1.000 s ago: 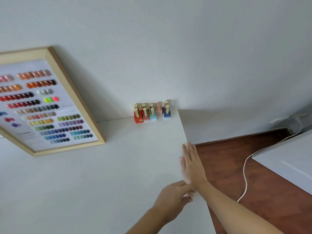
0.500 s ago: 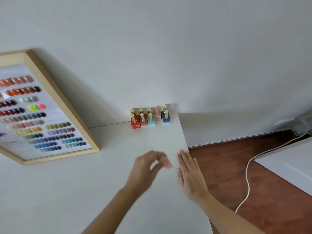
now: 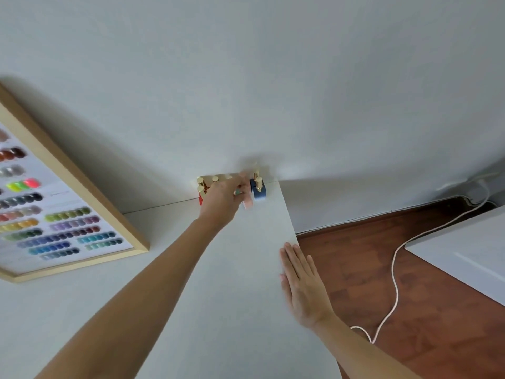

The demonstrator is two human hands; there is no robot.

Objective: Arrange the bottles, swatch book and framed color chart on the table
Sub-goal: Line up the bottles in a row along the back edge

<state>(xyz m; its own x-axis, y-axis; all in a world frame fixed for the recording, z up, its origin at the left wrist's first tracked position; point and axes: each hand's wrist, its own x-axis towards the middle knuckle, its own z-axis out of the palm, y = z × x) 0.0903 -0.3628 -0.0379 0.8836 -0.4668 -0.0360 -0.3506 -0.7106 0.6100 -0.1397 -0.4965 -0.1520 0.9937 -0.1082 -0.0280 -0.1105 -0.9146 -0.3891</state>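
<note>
Several small nail polish bottles with gold caps stand in a row at the far right corner of the white table (image 3: 191, 310), against the wall. My left hand (image 3: 222, 199) reaches over the row and covers its middle; its fingers close on a pink bottle (image 3: 248, 204), blurred by motion. A blue bottle (image 3: 259, 191) stands free at the right end, and a red bottle (image 3: 200, 199) peeks out at the left. My right hand (image 3: 302, 280) lies flat and open on the table's right edge. The framed color chart (image 3: 54, 214) leans at the left. No swatch book is in view.
The table's right edge drops to a wooden floor (image 3: 410, 296), where a white cable (image 3: 393, 269) runs toward the wall. The corner of another white surface (image 3: 470, 250) juts in at the right.
My left hand has gone from near my right hand forward to the row of bottles and closed on the pink one. My right hand stays flat at the table edge.
</note>
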